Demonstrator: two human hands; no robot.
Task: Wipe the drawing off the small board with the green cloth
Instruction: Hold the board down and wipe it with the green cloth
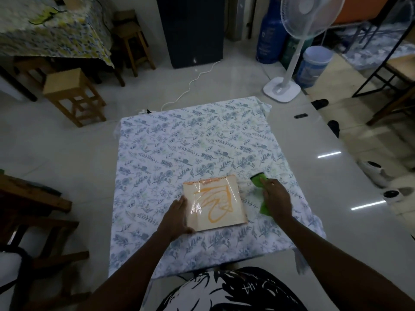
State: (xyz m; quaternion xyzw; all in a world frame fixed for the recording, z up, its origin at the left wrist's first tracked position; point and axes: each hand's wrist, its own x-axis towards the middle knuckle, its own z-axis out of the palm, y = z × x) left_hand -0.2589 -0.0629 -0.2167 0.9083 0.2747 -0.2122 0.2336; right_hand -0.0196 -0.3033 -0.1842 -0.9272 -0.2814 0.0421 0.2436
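Note:
A small cream board (226, 215) with an orange scribble drawn on it lies on the near half of a table under a floral cloth (190, 142). My left hand (176, 215) rests against the board's left edge and holds it down. Just right of the board, my right hand (275, 197) lies on the green cloth (258, 178) and grips it; green shows above and below the hand. The cloth is beside the board, apart from the drawing.
A white standing fan (292, 52) stands beyond the table's far right corner, with a blue gas cylinder (268, 34) and a bucket (313, 63) behind it. Wooden stools (71, 93) stand at far left. A white cable (190, 84) runs over the floor. Shoes (375, 173) lie at right.

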